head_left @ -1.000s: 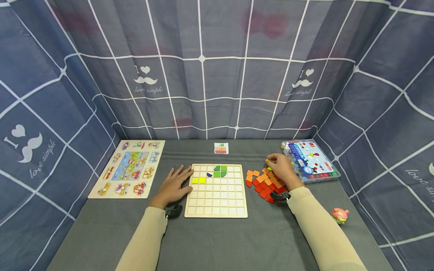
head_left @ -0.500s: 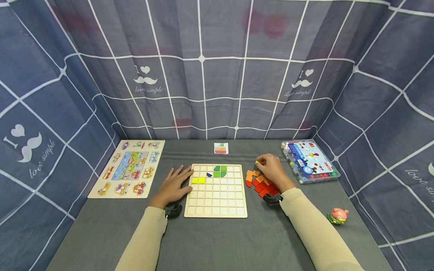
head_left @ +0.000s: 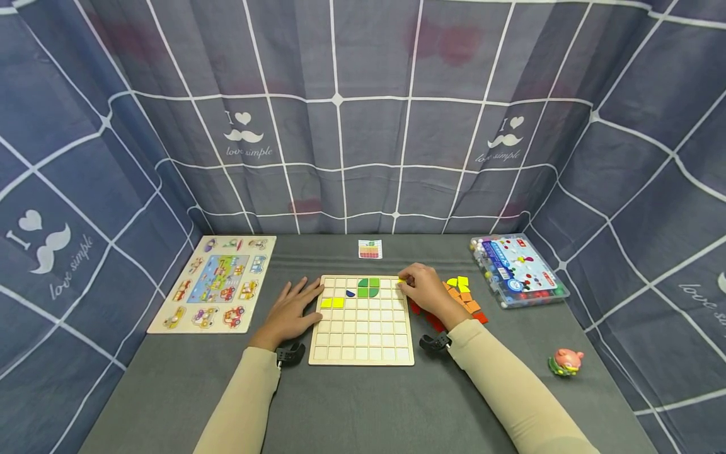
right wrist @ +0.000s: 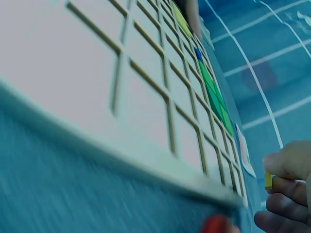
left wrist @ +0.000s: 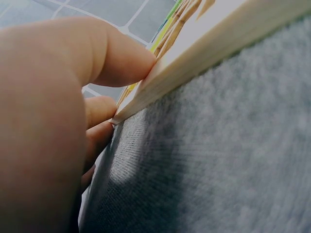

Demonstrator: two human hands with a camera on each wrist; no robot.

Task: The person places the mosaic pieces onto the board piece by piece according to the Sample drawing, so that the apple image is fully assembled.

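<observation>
A wooden grid board lies in the middle of the table in the head view. My left hand rests along its left side with fingers spread; the left wrist view shows the thumb touching the board's edge. Between the thumb and fingers of my right hand is a small yellow tile, held over the board's far right corner. Two yellow square tiles, a dark blue piece and several green tiles forming a leaf-like shape sit on the grid.
Loose orange tiles, red tiles and yellow tiles lie right of the board, partly behind my right hand. A small pattern card is beyond it. Around stand a picture puzzle, a plastic bead box and a pig figurine.
My right hand has moved left from the tile pile to the board's far right corner, carrying the yellow tile. My left hand has stayed in place.
</observation>
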